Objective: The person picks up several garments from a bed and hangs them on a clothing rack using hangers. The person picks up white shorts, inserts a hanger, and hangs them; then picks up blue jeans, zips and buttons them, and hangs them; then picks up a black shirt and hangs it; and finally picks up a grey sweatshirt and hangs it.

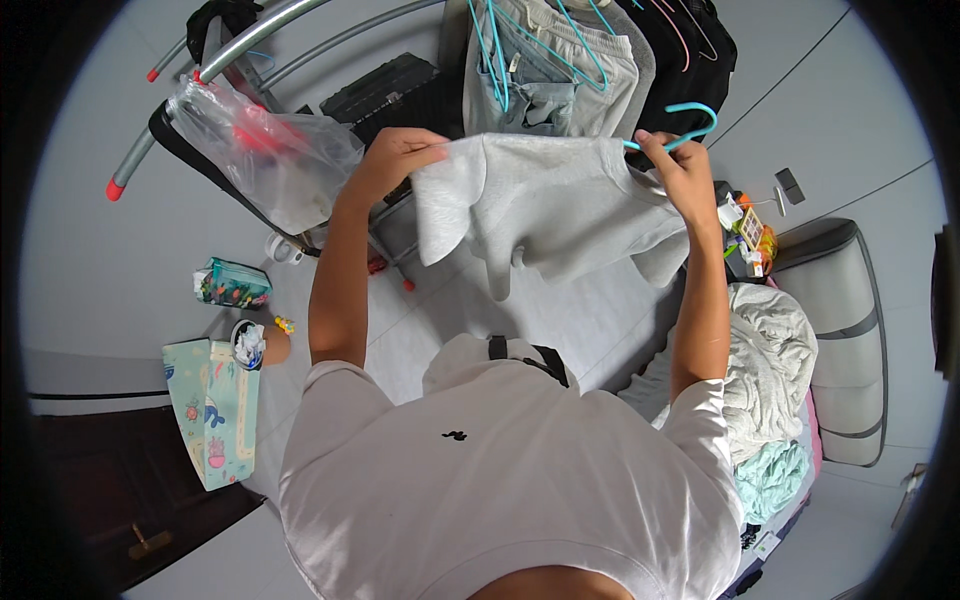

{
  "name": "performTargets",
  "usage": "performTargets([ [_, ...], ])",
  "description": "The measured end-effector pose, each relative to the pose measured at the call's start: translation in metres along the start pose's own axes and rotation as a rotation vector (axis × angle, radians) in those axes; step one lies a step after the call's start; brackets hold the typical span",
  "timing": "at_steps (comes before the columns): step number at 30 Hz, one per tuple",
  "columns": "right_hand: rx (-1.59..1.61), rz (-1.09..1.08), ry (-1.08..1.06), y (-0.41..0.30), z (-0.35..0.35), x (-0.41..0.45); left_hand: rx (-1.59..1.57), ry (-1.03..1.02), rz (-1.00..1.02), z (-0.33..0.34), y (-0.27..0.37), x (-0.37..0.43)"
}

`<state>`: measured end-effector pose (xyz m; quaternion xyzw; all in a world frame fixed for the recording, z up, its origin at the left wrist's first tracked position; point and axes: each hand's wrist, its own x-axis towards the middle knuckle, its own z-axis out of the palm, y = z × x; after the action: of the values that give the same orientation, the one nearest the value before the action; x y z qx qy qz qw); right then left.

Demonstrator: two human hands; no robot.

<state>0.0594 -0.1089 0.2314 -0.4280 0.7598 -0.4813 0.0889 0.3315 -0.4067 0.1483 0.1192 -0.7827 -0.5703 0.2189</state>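
A light grey garment (pixel 555 195), seemingly a sweatshirt, is stretched out between my two hands above the floor. My left hand (pixel 401 161) pinches its fabric at one upper corner. My right hand (pixel 679 172) grips a light blue hanger (pixel 694 120) near the garment's neckline. The hanger's hook sticks up above my right fingers, and part of its arm shows at the neck opening; the rest is hidden by cloth and hand.
Ahead, a metal rack (pixel 360 30) bears jeans (pixel 536 94), pale shorts (pixel 607 52) and dark clothes on hangers. A clear plastic bag (pixel 277 157) hangs at its left. Rumpled bedding (pixel 765 360) lies on a bed at right. A bin (pixel 247 345) stands at left.
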Motion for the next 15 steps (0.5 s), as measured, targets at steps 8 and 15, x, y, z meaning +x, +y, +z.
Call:
performTargets([
  [8,-0.131,-0.419,-0.195,-0.015,-0.029,-0.016,-0.221,-0.050,0.125,-0.015,-0.013,0.010],
  [15,-0.404,-0.245,0.046,-0.038,-0.007,-0.003,0.255,-0.380,0.140,0.012,0.014,0.055],
])
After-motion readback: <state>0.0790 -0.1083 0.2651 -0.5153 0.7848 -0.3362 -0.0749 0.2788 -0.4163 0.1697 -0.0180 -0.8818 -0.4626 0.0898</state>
